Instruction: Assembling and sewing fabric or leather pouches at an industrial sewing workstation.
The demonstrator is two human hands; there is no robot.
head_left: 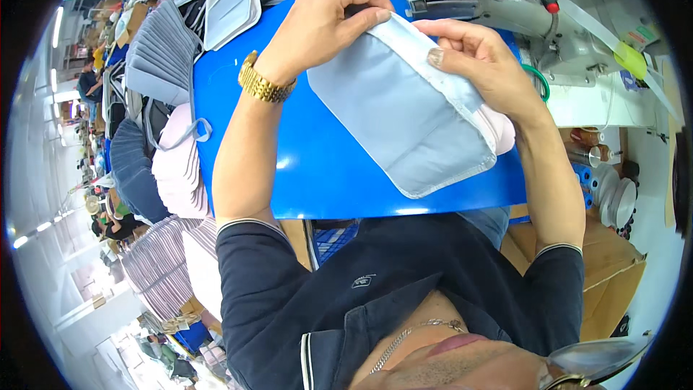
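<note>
A light grey-blue fabric pouch (393, 112) with a whitish seamed edge is held at a slant above the blue tabletop (310, 173). My left hand (336, 18), with a gold watch on the wrist, pinches the pouch's upper corner between thumb and fingers. Along the same whitish edge, my right hand (480, 61) grips farther down, thumb on the near side and fingers curled behind. A pale pink layer (498, 130) shows under the pouch beside my right wrist. The fingertips behind the fabric are hidden.
A sewing machine (491, 7) stands at the far right of the table. Grey fabric pieces (234, 0) lie at the far left. Stacks of grey (159, 50), dark blue (133, 166) and pink pieces (177, 162) line the left edge. Thread spools (617, 198) and a cardboard box (613, 267) are at right.
</note>
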